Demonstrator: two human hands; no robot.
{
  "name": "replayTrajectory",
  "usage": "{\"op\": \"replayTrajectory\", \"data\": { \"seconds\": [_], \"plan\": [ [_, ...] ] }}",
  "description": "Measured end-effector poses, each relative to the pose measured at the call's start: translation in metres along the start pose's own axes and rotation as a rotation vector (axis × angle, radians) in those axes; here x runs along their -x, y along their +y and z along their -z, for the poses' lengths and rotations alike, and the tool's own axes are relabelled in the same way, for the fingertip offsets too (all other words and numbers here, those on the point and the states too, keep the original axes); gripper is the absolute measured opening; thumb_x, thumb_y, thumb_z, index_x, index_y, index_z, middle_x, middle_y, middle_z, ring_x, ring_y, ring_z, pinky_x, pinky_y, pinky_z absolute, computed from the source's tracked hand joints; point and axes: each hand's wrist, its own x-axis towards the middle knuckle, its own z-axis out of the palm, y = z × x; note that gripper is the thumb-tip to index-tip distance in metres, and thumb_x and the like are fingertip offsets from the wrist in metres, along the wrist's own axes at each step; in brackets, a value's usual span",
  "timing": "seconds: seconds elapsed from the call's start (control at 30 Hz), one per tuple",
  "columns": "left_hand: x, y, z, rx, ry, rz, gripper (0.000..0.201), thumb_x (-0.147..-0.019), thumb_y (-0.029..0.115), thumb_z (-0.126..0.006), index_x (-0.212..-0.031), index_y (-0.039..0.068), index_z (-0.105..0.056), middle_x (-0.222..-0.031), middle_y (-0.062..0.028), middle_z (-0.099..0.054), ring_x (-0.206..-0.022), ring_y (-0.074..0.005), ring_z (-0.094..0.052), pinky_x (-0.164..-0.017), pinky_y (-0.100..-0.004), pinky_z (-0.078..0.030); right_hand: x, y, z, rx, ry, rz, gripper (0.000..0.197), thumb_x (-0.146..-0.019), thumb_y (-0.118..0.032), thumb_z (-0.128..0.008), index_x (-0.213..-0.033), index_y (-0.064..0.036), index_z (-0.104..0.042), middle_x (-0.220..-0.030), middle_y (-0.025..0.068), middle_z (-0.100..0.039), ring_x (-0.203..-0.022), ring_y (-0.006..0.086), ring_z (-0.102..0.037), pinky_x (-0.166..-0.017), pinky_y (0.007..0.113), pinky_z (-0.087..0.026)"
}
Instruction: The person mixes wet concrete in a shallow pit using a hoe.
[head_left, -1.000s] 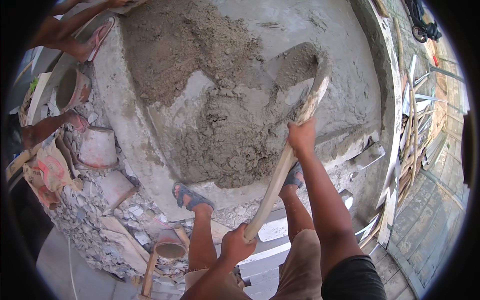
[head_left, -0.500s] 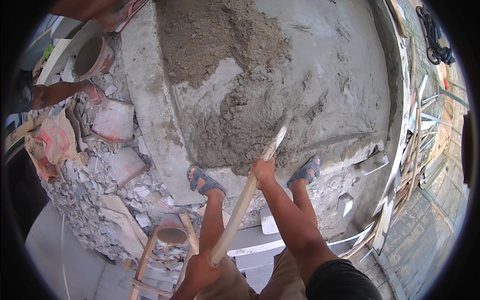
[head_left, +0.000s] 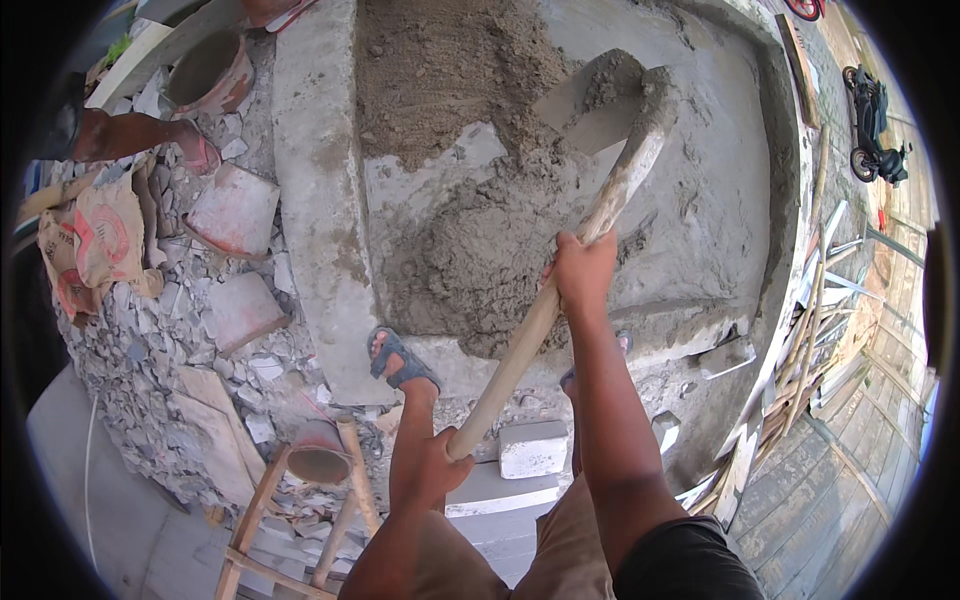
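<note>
Both my hands grip the long wooden handle of a hoe point(head_left: 520, 350), which slants up and away to the right. My left hand point(head_left: 435, 468) is wrapped round the near end of the handle, by my left knee. Farther up the shaft, my right hand point(head_left: 585, 268) is closed round it. The hoe's wide metal blade point(head_left: 610, 120) is at the far end, with grey mortar stuck to it, above the mix. Wet mortar point(head_left: 480, 250) lies heaped in front of my feet. Beyond it is a brown pile of drier sand mix point(head_left: 450, 80).
A concrete kerb point(head_left: 315, 180) bounds the mixing bed on the left. Rubble point(head_left: 150, 380), buckets point(head_left: 235, 210) and a torn paper sack point(head_left: 105, 235) lie beside it, with another person's leg point(head_left: 130, 140) there. A wooden frame point(head_left: 250, 510) stands near left. Motorbike point(head_left: 870, 125) at far right.
The hoe has risen, swinging up, away and rightward; its blade now shows above the mortar. My right hand has moved up and out with it, and my left hand slightly up. My right foot has shifted back.
</note>
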Motion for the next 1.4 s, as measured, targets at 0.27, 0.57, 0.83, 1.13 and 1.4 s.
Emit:
{"op": "replayTrajectory", "data": {
  "seconds": [0.27,0.57,0.83,1.13,1.4],
  "plan": [
    [0.130,0.014,-0.175,0.156,-0.031,0.363,0.033,-0.072,0.023,-0.069,-0.093,-0.002,-0.065,-0.086,-0.0226,-0.069,-0.085,-0.0343,-0.070,-0.076,-0.0429,-0.053,0.065,0.144,0.051,0.634,-0.331,-0.473,0.047,-0.077,-0.015,-0.066,-0.114,0.0030,-0.044,-0.088,0.0268,-0.066,-0.062,0.0356,-0.068,-0.061,0.042,-0.056],
    [0.072,-0.006,-0.215,0.278,0.054,0.102,0.031,-0.074,0.018,-0.068,-0.098,-0.002,-0.066,-0.080,-0.0211,-0.069,-0.078,-0.0333,-0.069,-0.070,-0.0418,-0.054,0.050,0.038,0.062,0.514,-0.257,0.173,0.041,-0.079,-0.008,-0.064,-0.111,0.0018,-0.041,-0.089,0.0320,-0.062,-0.087,0.0482,-0.063,-0.076,0.051,-0.049],
    [0.039,0.056,-0.218,0.550,-0.098,0.337,0.021,-0.068,0.016,-0.066,-0.075,-0.003,-0.060,-0.063,-0.0107,-0.060,-0.058,-0.0203,-0.058,-0.055,-0.0373,-0.046,-0.023,0.113,0.024,0.841,-0.360,-0.070,0.043,-0.079,-0.011,-0.065,-0.113,0.0019,-0.043,-0.105,0.0324,-0.062,-0.103,0.0450,-0.061,-0.089,0.050,-0.050],
    [0.148,-0.018,-0.278,0.366,0.041,0.321,0.031,-0.074,0.024,-0.070,-0.091,-0.001,-0.066,-0.083,-0.0220,-0.069,-0.082,-0.0341,-0.070,-0.071,-0.0430,-0.052,0.107,0.081,0.091,0.673,-0.454,0.037,0.049,-0.078,-0.011,-0.066,-0.115,0.0027,-0.037,-0.096,0.0351,-0.062,-0.091,0.0512,-0.061,-0.080,0.053,-0.050],
    [-0.030,0.079,-0.164,0.631,0.190,0.081,0.012,-0.068,0.008,-0.063,-0.067,0.002,-0.053,-0.054,-0.0043,-0.052,-0.043,-0.0131,-0.050,-0.042,-0.0319,-0.040,-0.059,0.036,-0.066,0.718,-0.441,0.070,0.046,-0.081,-0.015,-0.065,-0.115,0.0047,-0.043,-0.109,0.0310,-0.062,-0.102,0.0440,-0.062,-0.086,0.047,-0.052]
  ]
}}
